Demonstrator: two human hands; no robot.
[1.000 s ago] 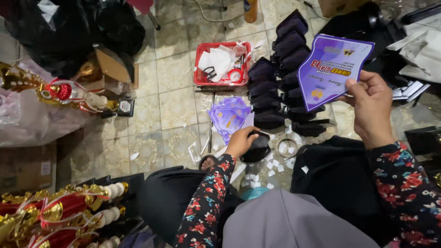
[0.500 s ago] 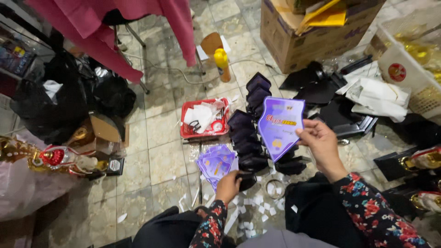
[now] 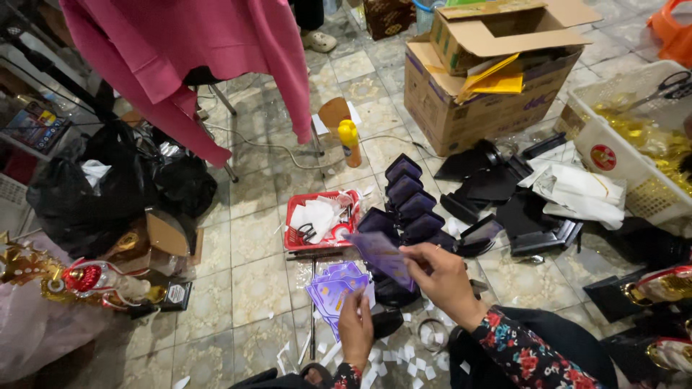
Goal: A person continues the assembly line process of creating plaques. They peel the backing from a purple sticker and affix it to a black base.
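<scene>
A purple label was pinched in the right hand above a row of black trophy bases, while the left hand closed on a purple stack on the floor; creasing or misplacement was risked.

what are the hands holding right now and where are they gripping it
The right hand pinches a purple printed card by its right edge. The left hand rests on the stack of purple cards at its near edge; whether it grips one cannot be told.
</scene>
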